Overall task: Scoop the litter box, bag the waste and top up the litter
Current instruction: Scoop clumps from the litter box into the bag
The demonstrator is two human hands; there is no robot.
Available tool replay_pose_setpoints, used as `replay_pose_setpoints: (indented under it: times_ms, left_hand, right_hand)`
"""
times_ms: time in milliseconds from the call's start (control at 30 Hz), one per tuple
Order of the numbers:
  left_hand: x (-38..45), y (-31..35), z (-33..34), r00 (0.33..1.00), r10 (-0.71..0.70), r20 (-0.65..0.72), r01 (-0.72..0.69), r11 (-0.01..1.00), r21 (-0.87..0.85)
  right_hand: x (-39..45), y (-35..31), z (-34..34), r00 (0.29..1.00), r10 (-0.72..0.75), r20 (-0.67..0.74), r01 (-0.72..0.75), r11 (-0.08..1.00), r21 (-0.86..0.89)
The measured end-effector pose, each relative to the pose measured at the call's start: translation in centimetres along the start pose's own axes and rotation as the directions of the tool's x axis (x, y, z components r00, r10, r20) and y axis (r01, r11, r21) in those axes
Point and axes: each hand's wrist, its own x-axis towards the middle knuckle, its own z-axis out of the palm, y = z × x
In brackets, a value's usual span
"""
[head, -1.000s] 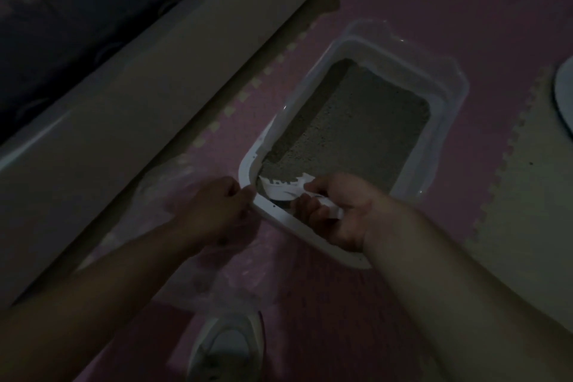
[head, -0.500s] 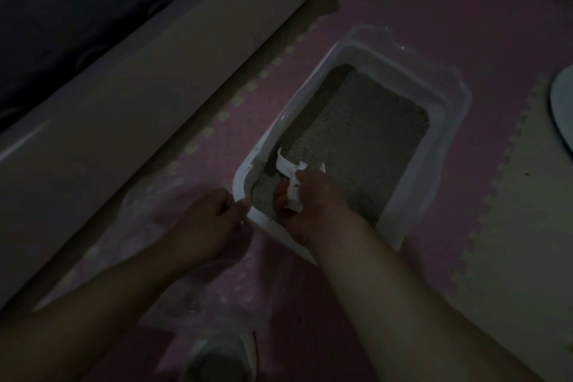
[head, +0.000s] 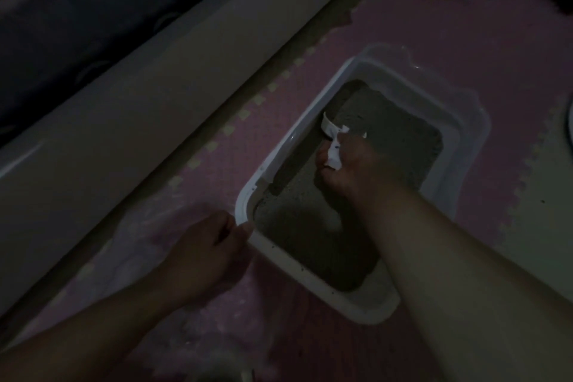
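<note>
The near corner of the litter box [head: 248,195] is pinched by the left hand [head: 206,253]. A white scoop [head: 333,146] is gripped by the right hand [head: 356,164] inside the box, over grey litter [head: 397,146]. A clear bag [head: 136,239] lies beneath the left hand.

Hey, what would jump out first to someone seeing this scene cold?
The white litter box on the pink mat, full of grey litter. The right hand grips a white scoop down in the litter; the left hand holds the box's near corner over a clear bag.
</note>
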Motion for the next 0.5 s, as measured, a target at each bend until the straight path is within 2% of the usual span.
replay_pose_setpoints:
  times_ms: [67, 133, 267, 333, 433, 500]
  left_hand:
    - [0.2, -0.1, 0.0, 1.0, 0.004, 0.004, -0.004, 1.0, -0.024]
    - [0.4, -0.2, 0.1, 1.0, 0.003, 0.012, -0.003, 1.0, -0.021]
    - [0.6, -0.1, 0.4, 0.999, -0.04, 0.014, 0.041, 0.993, -0.109]
    - [0.8, -0.2, 0.3, 0.999, -0.033, 0.023, 0.036, 0.993, -0.112]
    - [0.7, -0.2, 0.0, 0.997, -0.046, 0.069, 0.057, 0.985, -0.161]
    - [0.7, 0.0, 0.2, 0.993, -0.079, 0.088, 0.099, 0.965, -0.245]
  right_hand:
    - [1.1, -1.2, 0.3, 1.0, -0.028, 0.005, 0.028, 0.998, -0.056]
    - [1.8, -2.0, 0.6, 0.998, -0.054, 0.022, 0.053, 0.999, 0.012]
    - [1.4, -2.5, 1.0, 0.997, 0.031, 0.069, -0.037, 0.996, 0.082]
    - [1.6, -2.3, 0.8, 0.996, 0.023, 0.083, -0.023, 1.0, -0.005]
    - [2.7, -1.3, -0.5, 0.991, -0.124, 0.056, 0.133, 0.968, -0.213]
    - [3.0, -0.7, -1.4, 0.979, -0.195, 0.064, 0.205, 0.946, -0.251]
